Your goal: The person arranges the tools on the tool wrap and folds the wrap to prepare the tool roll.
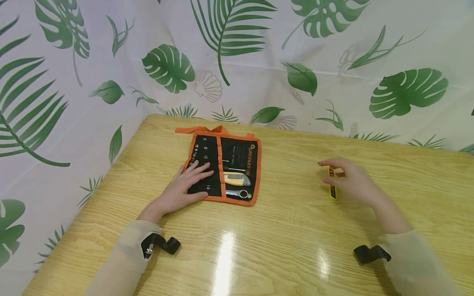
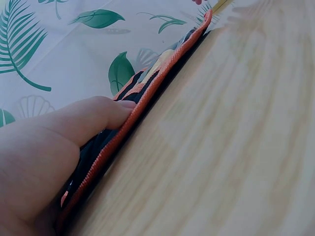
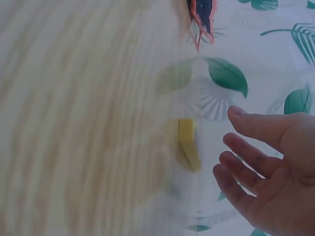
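Note:
A black tool pouch with orange trim (image 1: pixel 237 144) lies unfolded on the table. My left hand (image 1: pixel 183 189) rests on its left side with spread fingers; in the left wrist view the thumb (image 2: pixel 106 118) lies along the pouch's orange edge (image 2: pixel 147 101). From the pouch's pocket stick out a yellow and grey utility knife (image 1: pixel 237 179), a ring-ended wrench (image 1: pixel 238 193) and thin metal shafts. To the right, a small yellow box with a dark label (image 1: pixel 333 194) sits on the table. My right hand (image 1: pixel 349 181) hovers by it, fingers loosely bent and apart from the box (image 3: pixel 186 132) in the right wrist view.
Under everything is a light wood-grain table (image 1: pixel 281 238). A white cloth with green leaves (image 1: pixel 252 70) hangs behind it and along the left side. An orange strap (image 1: pixel 185 130) trails from the pouch's top. Black camera mounts (image 1: pixel 163 243) sit on both wrists.

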### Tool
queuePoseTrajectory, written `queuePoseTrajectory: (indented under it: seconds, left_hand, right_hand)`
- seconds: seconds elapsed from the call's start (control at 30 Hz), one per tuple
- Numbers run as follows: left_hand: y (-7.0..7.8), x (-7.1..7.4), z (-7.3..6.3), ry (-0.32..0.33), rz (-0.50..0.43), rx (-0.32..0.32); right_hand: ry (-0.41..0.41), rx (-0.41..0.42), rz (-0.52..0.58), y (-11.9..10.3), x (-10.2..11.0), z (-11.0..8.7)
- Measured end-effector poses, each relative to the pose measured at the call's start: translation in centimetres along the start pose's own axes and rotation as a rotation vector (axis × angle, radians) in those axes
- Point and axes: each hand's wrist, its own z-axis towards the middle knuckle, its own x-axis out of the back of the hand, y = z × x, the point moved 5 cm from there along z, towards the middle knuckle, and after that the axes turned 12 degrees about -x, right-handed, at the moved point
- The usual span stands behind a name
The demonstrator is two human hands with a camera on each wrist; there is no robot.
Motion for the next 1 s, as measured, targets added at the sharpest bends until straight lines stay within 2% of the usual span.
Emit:
queuePoseTrajectory:
  seconds: [0.17, 0.43, 1.0]
  left_hand:
    - [0.0, 0.0, 0.0, -0.001, 0.0, 0.003]
    - [-0.2, -0.1, -0.1, -0.004, 0.0, 0.008]
    - [-0.1, 0.0, 0.0, -0.003, 0.002, 0.006]
  right_hand:
    - [0.021, -0.027, -0.02, 1.3, 0.5, 0.5]
    - [0.066, -0.092, -0.063, 1.9, 1.0, 1.9]
    - [0.028, -0.173, -0.125, 2.5, 0.6, 3.8]
